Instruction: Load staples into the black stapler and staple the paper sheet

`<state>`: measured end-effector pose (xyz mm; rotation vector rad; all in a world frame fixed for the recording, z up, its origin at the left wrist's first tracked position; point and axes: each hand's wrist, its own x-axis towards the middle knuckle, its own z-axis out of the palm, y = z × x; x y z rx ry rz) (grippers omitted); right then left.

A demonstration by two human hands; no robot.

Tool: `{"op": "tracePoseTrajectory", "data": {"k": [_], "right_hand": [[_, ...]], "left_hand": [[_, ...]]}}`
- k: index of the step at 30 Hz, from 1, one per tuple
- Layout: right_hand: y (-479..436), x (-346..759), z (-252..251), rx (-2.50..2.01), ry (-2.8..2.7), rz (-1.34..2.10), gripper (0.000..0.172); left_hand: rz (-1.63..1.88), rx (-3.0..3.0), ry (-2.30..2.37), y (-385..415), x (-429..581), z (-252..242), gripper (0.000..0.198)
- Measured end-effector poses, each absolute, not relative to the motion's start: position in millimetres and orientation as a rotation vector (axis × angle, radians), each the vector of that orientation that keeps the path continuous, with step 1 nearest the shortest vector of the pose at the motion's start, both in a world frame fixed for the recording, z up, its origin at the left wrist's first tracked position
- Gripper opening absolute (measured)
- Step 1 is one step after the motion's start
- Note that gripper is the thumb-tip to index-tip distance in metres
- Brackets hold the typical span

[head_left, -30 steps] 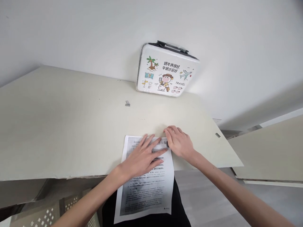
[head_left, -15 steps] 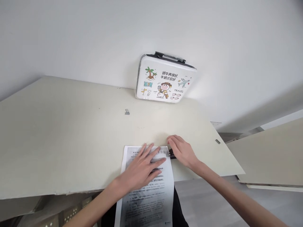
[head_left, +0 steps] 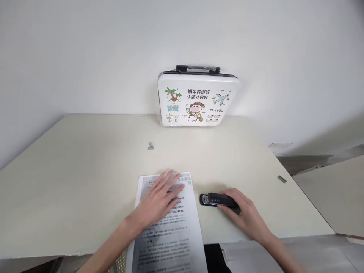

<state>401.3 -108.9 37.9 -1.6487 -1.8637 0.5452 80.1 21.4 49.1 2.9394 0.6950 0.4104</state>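
Observation:
My left hand point(head_left: 157, 200) lies flat, fingers spread, on a printed sheet of paper point(head_left: 170, 237) that overhangs the table's near edge. Dense text covers the page, with a barcode strip at its top right corner. To the right of the paper, apart from it, a black stapler point(head_left: 219, 200) rests on the table with its nose pointing left. My right hand point(head_left: 246, 212) grips the stapler's rear end, thumb on the near side and fingers over the far side.
A white cartoon-printed case point(head_left: 197, 99) with a black handle stands against the wall at the back. Strips of staples point(head_left: 150, 146) lie left of centre, and another staple strip point(head_left: 281, 179) lies near the right edge of the pale table point(head_left: 71, 182).
My right hand has drawn the stapler rightward off the paper's top right corner. My left hand stays flat on the sheet. The camera view has tilted.

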Motion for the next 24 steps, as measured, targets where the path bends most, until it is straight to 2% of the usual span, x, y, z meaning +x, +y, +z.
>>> {"op": "tracePoseTrajectory", "data": {"k": [5, 12, 15, 24], "right_hand": [[-123.1, 416.3, 23.5, -1.792, -1.452, 0.539, 0.029], [-125.1, 425.3, 12.9, -1.896, -1.153, 0.565, 0.044], [-125.1, 424.0, 14.5, -1.884, -1.152, 0.567, 0.044], [-126.4, 408.2, 31.4, -1.873, -1.015, 0.313, 0.040]], "left_hand": [[0.587, 2.918, 1.036, 5.4, 41.7, 70.4, 0.050], [0.214, 2.899, 0.987, -39.3, -13.7, 60.3, 0.069], [0.179, 2.920, 0.997, -36.2, 2.4, 53.4, 0.075], [0.252, 2.856, 0.887, 26.8, 116.9, 40.8, 0.063]]}}
